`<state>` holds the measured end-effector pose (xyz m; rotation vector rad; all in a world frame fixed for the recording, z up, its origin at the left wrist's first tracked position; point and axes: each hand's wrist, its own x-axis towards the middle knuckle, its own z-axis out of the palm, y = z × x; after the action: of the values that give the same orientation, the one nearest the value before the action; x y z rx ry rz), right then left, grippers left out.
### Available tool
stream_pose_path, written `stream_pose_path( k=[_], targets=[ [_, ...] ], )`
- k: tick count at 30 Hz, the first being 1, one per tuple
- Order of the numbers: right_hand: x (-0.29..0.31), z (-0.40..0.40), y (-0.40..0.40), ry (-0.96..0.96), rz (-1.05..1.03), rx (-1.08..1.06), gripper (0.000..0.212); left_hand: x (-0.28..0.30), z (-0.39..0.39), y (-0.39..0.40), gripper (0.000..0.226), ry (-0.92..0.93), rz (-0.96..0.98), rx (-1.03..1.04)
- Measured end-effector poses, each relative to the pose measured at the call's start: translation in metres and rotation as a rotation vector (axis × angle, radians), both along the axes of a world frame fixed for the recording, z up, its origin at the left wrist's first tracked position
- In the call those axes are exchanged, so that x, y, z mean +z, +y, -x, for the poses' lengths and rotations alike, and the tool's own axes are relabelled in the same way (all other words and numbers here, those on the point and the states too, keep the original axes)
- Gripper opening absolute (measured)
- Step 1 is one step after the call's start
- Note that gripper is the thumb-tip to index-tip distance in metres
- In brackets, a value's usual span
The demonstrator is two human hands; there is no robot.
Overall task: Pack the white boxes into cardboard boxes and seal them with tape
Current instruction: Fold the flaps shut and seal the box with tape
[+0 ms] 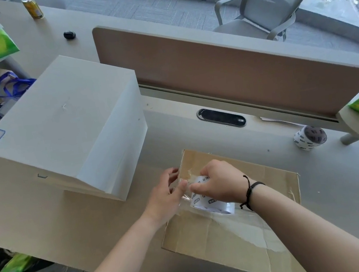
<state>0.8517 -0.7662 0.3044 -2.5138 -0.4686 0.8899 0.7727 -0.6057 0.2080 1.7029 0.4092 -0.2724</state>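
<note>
With my right hand [219,183] gripping the tape roll [211,202] and my left hand [167,193] pinching its free end, I judge the clear strip between my grips may fold onto itself before reaching the cardboard box [242,230].

Bright window daylight, soft shadows, wide-angle bending at edges, slight blur

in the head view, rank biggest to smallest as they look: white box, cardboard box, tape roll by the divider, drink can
1. white box
2. cardboard box, nearly as large, partly hidden by the arms and nearer the camera, so unsure
3. tape roll
4. drink can, alike in size but farther away, so unsure
</note>
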Motion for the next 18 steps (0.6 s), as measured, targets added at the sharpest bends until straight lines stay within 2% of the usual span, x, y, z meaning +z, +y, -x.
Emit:
stream_pose_path(
  k=[4,6,9,12,16,18],
  targets=[
    [-0.001,-0.002,0.0,0.006,-0.013,0.006,0.058,0.001,0.001,-0.001,0.043,0.017,-0.074,-0.025],
    [-0.002,-0.001,-0.005,0.01,-0.065,0.012,0.063,0.001,0.001,-0.002,0.034,0.02,-0.072,-0.004],
    [-0.006,0.003,-0.024,0.066,-0.23,-0.067,0.071,0.001,-0.001,-0.003,0.027,0.053,-0.031,0.015],
    [-0.013,0.012,-0.046,0.118,-0.418,-0.22,0.068,0.003,-0.005,-0.005,0.04,0.109,-0.007,0.017],
    [-0.02,0.019,-0.052,0.143,-0.526,-0.295,0.068,0.013,-0.019,-0.016,0.033,0.169,-0.086,0.058],
    [-0.022,0.019,-0.047,0.152,-0.535,-0.316,0.065,0.02,-0.027,-0.024,0.037,0.225,-0.199,0.027]
  ],
)
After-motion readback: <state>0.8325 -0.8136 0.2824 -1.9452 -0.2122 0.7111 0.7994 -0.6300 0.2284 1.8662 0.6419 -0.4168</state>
